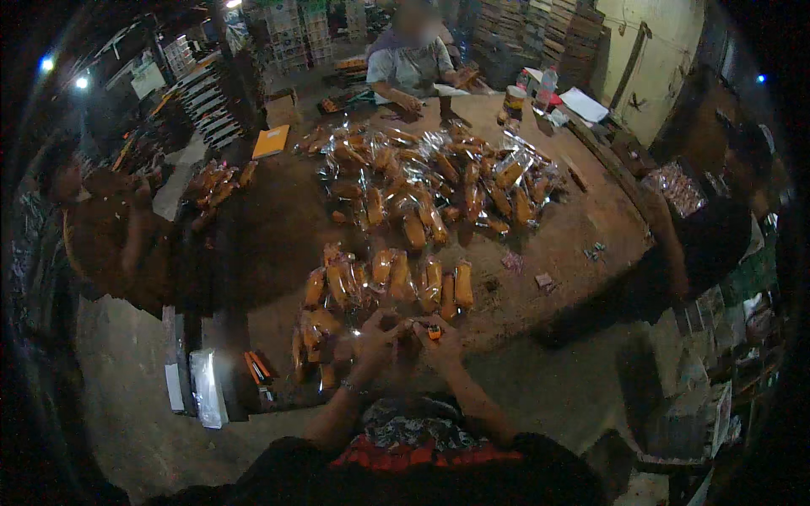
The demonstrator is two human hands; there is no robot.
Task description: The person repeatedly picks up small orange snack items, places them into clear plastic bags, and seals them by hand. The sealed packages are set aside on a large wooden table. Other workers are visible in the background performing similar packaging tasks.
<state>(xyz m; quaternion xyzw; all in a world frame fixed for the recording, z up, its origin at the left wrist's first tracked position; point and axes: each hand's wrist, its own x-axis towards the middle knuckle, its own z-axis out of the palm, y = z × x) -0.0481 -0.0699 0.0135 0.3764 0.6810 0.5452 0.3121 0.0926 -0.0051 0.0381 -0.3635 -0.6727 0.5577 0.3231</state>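
My left hand [378,338] and my right hand [441,338] meet at the near edge of the table, fingertips close together. A small orange object [434,331] lies in the fingers of my right hand; its kind is unclear. Whatever the left fingertips pinch is too small and blurred to tell. Just beyond my hands stands a row of brown loaf-like items in clear plastic wrap [398,275]. More wrapped items [319,332] lie to the left of my left hand. A large heap of similar wrapped items [430,177] covers the table's middle.
Across the table [588,221] sits a person [411,69]; others are at the left and right sides. At the near left lie clear plastic sleeves [207,389] and orange cutter-like tools [256,368]. An orange book [271,141], a bottle [546,85] and a jar [514,100] stand farther off.
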